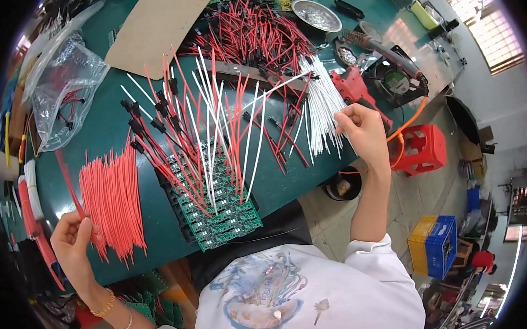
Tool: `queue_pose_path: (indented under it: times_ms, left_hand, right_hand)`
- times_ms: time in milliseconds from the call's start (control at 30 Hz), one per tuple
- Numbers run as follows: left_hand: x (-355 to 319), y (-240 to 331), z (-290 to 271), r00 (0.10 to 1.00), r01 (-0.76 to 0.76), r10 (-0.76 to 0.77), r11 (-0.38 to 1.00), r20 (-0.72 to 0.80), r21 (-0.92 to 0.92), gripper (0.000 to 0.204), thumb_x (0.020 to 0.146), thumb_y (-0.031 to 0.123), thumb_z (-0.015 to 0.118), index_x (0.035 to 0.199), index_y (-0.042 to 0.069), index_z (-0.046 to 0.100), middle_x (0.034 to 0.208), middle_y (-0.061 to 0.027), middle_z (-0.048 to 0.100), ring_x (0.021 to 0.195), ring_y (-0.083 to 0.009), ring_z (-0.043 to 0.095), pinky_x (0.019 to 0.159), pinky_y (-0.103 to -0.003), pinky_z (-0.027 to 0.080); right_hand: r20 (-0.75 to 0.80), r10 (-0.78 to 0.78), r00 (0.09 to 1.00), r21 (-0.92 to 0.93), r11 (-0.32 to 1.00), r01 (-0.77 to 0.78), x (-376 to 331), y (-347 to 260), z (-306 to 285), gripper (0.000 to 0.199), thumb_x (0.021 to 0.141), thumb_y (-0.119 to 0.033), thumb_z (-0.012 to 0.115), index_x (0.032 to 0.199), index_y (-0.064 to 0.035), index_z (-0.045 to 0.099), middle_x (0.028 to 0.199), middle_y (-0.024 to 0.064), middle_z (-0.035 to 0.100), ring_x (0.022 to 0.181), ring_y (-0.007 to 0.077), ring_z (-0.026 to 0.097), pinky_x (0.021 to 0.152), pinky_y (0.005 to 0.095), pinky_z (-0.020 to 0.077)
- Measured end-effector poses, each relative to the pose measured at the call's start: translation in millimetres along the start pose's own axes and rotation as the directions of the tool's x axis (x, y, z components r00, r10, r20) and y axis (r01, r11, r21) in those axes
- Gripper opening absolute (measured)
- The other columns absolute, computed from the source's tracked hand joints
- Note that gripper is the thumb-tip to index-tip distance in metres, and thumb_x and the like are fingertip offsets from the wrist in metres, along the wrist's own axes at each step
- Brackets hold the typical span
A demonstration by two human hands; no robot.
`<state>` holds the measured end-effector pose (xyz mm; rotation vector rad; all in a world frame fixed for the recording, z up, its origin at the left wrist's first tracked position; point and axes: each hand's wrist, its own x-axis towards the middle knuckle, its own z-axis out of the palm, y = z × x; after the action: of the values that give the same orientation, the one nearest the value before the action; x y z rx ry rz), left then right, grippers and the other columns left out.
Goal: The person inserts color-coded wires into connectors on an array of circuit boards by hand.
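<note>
Your left hand pinched red wires, probably light, springy, best held near ends; right hand curled, grip unclear.

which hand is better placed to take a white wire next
Likely the right hand: it is close beside the white wires, though whether it already holds one is unclear. The left hand is far off, by the red bundle, and seems to pinch a red strand.

Workshop room around you, bright barred window upper right.
Green table in front of you, red plastic stool right of it on pale floor tiles; whitish wall beyond, strip light lit at far right.
</note>
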<state>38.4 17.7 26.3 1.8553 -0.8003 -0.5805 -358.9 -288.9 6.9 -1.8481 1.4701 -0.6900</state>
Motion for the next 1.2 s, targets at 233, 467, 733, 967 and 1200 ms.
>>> queue_pose_path:
  times_ms: [233,467,733,967,1200]
  left_hand:
    - [-7,17,49,0.981,-0.055,0.039,0.995,-0.192,-0.078,0.009,0.09,0.005,0.061,0.095,-0.003,0.06,0.073,-0.004,0.06,0.063,-0.0085,0.058,0.058,-0.019,0.043]
    - [-27,9,84,0.931,-0.147,0.093,0.981,-0.353,-0.127,0.005,0.088,-0.003,0.06,0.093,-0.005,0.058,0.08,-0.0062,0.061,0.067,-0.0107,0.06,0.064,-0.023,0.049]
    - [-49,-11,115,0.943,-0.235,0.217,0.971,-0.251,-0.045,0.006,0.085,-0.009,0.06,0.087,-0.005,0.057,0.08,-0.0084,0.061,0.071,-0.0153,0.065,0.066,-0.024,0.052]
    - [-49,-7,120,0.913,-0.335,0.356,0.933,-0.2,0.133,0.007,0.085,-0.004,0.066,0.09,-0.005,0.062,0.083,-0.012,0.067,0.073,-0.0183,0.065,0.069,-0.029,0.055]
    - [-50,-12,119,0.917,-0.313,0.313,0.949,-0.246,0.043,0.007,0.084,-0.004,0.067,0.089,-0.005,0.062,0.083,-0.0099,0.066,0.074,-0.0169,0.065,0.07,-0.028,0.054]
  right_hand:
    - [-0.199,-0.243,0.949,-0.504,0.856,0.113,3,4,23,0.017,0.079,-0.023,0.071,0.083,-0.0063,0.068,0.078,0.012,0.067,0.071,0.029,0.065,0.065,0.0394,0.0498]
    - [-0.05,-0.155,0.987,-0.576,0.811,0.098,3,-5,26,0.017,0.079,-0.018,0.065,0.076,-0.0015,0.061,0.079,0.0185,0.065,0.076,0.0365,0.065,0.069,0.0472,0.0499]
    - [-0.074,-0.059,0.996,-0.584,0.812,0.005,1,-17,6,0.014,0.081,-0.018,0.061,0.083,-0.0035,0.063,0.079,0.0171,0.067,0.08,0.0358,0.065,0.072,0.0454,0.0493]
    - [-0.143,-0.026,0.989,-0.487,0.872,-0.047,-3,-11,-7,0.019,0.085,-0.021,0.058,0.088,-0.0027,0.062,0.086,0.0188,0.067,0.084,0.0365,0.065,0.076,0.0478,0.0485]
    - [-0.256,-0.08,0.963,0.409,0.894,0.183,-51,-24,-15,0.019,0.089,0.001,0.059,0.107,0.0043,0.065,0.075,0.0051,0.067,0.06,0.0046,0.055,0.054,0.0183,0.0436]
